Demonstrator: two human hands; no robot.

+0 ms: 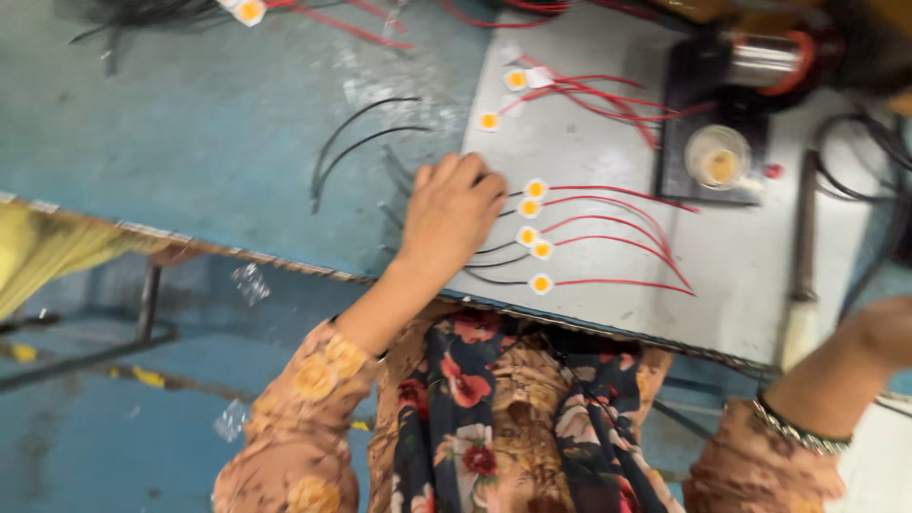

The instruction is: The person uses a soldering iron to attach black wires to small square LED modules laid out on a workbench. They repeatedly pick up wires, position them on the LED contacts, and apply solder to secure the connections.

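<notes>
Left hand [451,217] is resting on the grey plate [608,171], fingers curled down onto the black wires by a row of little yellow-centred LED discs [535,233] with red leads. Right hand [888,332] is half out of view near a soldering iron [803,275], can't tell its fingers

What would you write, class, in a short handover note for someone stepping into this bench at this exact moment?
Left hand: resting on the grey work plate, fingers curled over black wire ends; grip unclear.
Right hand: at the frame's right edge, blurred, holding nothing visible.
Five small round yellow LED discs with red and black leads lie in a row beside the left hand; three more sit farther up. Loose black wires lie on the blue table. Soldering iron rests at right.
</notes>
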